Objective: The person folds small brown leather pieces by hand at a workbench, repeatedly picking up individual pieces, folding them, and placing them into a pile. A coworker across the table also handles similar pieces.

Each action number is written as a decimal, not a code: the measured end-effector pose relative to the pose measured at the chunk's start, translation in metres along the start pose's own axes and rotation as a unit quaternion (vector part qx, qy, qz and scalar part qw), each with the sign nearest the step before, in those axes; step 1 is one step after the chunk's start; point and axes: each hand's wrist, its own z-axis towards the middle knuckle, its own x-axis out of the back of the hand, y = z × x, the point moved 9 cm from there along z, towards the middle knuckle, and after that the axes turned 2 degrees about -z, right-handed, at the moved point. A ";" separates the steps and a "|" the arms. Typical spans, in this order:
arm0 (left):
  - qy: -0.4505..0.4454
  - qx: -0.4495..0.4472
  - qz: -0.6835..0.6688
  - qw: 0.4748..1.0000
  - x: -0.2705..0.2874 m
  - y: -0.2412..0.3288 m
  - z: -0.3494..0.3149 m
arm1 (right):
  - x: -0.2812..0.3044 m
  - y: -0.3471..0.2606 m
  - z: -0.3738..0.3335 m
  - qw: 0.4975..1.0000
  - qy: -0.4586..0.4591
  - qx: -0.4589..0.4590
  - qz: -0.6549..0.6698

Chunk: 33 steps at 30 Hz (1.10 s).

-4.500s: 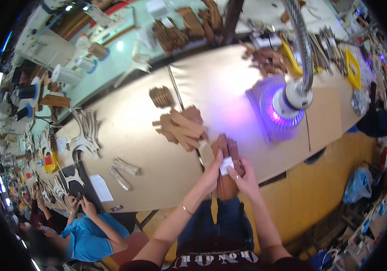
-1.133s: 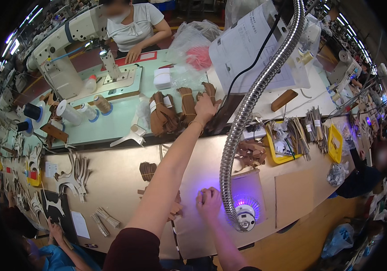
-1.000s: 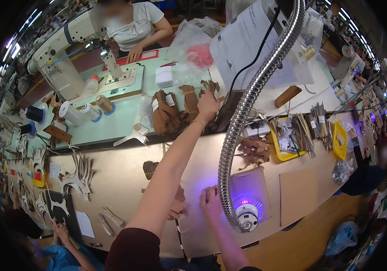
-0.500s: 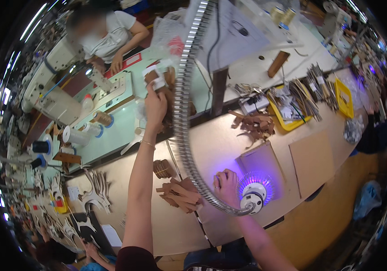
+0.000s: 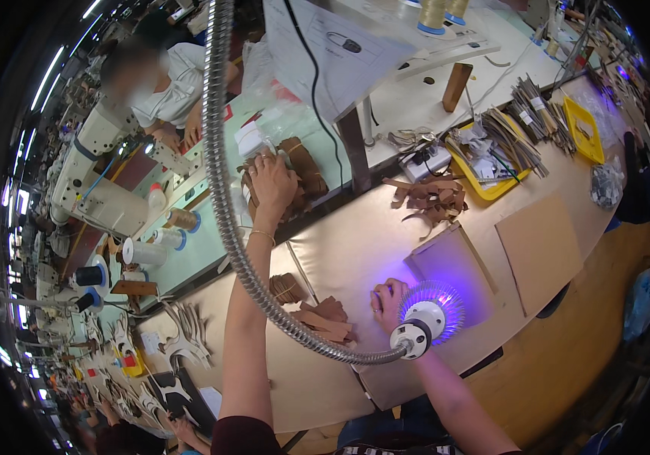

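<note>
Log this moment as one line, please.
left hand: at brown strip bundles, grip unclear | right hand: curled, beside purple-lit lamp | loose brown strips: on worktable

Yellow-brn floor lower R, tan worktable ctr w/ purple-glow lamp above, lt-grn bench behind, bright tubes upper L.

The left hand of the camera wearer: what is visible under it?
Brown bundles show on both sides of the left hand. Whatever lies directly beneath its palm is covered, so I cannot tell whether it grips anything.
</note>
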 end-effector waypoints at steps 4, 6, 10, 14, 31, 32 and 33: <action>-0.249 -0.005 -0.044 0.968 -0.034 0.015 0.000 | 0.006 0.000 -0.004 0.999 0.046 0.000 0.016; -0.143 -0.020 -0.104 0.984 -0.006 0.027 -0.006 | 0.001 0.010 -0.009 0.999 0.030 -0.016 0.006; 0.074 0.023 -0.283 0.956 0.054 0.043 -0.073 | -0.025 0.031 -0.013 0.991 -0.052 -0.090 -0.083; 0.041 0.035 -0.280 0.959 0.056 0.095 -0.198 | -0.078 0.057 -0.017 0.936 -0.214 -0.217 -0.174; -0.157 -0.047 -0.493 0.854 0.170 0.255 -0.490 | 0.032 0.017 -0.116 0.972 0.152 0.179 -0.031; -0.171 -0.029 -0.488 0.855 0.169 0.251 -0.500 | 0.041 0.026 -0.157 0.973 0.146 0.175 -0.044; -0.183 -0.016 -0.481 0.857 0.171 0.246 -0.508 | 0.051 0.038 -0.202 0.977 0.132 0.153 -0.059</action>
